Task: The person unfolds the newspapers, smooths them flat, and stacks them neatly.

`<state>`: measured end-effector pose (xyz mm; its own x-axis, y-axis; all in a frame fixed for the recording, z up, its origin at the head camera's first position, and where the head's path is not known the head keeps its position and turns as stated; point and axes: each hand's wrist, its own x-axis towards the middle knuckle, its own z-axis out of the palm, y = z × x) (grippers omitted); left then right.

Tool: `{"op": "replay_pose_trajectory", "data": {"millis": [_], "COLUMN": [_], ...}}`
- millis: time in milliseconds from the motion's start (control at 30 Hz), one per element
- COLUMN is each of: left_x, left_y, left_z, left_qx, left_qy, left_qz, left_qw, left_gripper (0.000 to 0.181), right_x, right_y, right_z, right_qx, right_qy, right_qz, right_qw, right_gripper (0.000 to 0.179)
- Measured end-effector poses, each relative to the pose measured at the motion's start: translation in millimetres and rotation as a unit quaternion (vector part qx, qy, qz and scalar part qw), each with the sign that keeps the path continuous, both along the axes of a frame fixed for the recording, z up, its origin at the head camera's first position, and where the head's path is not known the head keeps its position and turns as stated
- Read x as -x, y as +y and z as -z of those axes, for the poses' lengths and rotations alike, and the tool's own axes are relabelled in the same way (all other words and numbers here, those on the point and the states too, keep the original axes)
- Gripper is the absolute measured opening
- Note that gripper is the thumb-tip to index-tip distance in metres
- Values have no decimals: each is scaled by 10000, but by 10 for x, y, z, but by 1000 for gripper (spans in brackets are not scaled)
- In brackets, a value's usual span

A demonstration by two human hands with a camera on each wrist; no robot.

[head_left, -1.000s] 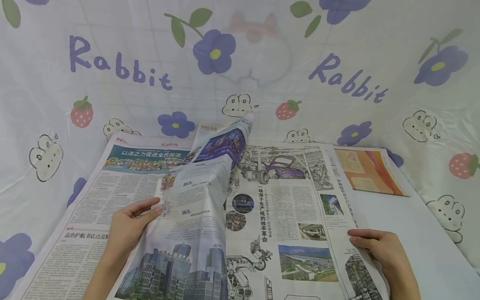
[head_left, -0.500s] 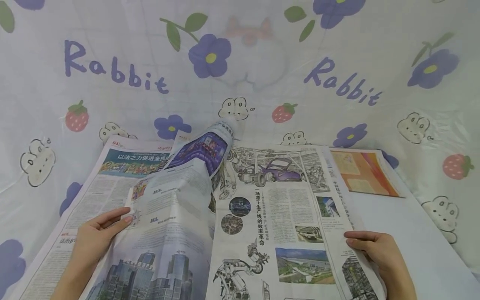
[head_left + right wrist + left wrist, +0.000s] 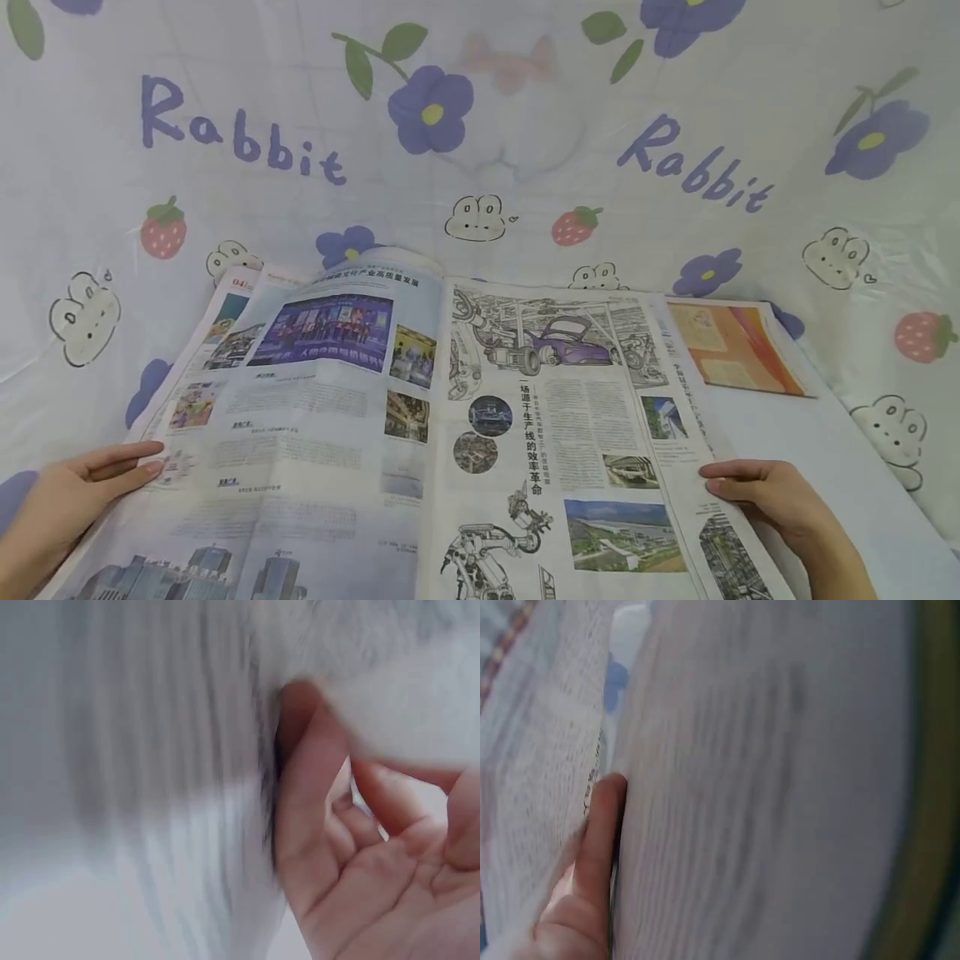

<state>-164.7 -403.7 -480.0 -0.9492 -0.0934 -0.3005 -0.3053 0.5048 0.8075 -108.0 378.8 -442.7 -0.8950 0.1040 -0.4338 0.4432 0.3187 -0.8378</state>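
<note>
Head view: newspaper (image 3: 405,467) spread open between the two hands, printed side up, its left page bulging near the top. Left hand (image 3: 82,496) at the newspaper's left edge, finger and thumb pinching the margin; the left page stretches away to the right of it. Right hand (image 3: 780,504) on the opposite edge, finger and thumb pinching the margin there; the right page, with its purple car drawing (image 3: 573,342), lies to the left of it. Page corner marked 04 (image 3: 238,304) peeks out at upper left. Orange sheet (image 3: 738,346) on the white tabletop (image 3: 810,450), beyond the right hand, just beside the newspaper. Rabbit-print curtain (image 3: 525,179) behind. Wrist views: paper close up against the fingers, most print blurred
</note>
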Motion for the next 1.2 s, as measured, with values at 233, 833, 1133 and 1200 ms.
{"op": "replay_pose_trajectory", "data": {"millis": [233, 833, 1133, 1200], "left_x": [80, 129, 142, 141], "left_y": [-281, -543, -584, -593], "left_z": [-3, 107, 129, 136], "left_qx": [89, -1757, -1906, -1957], "left_qy": [-237, -976, -947, -933], "left_qz": [257, -219, -285, -251], "left_qw": [9993, 9793, 9767, 9759], "left_gripper": [77, 82, 80, 76], "right_x": [94, 187, 209, 216], "right_y": [220, 336, 301, 302], "right_z": [6, 40, 35, 37], "right_qx": [583, 1418, 1137, 1132], "right_qy": [-273, -729, -748, -725], "right_qz": [-817, -947, -824, -822], "right_qw": [9946, 9827, 9873, 9875], "right_gripper": [23, 18, 17, 17]}}
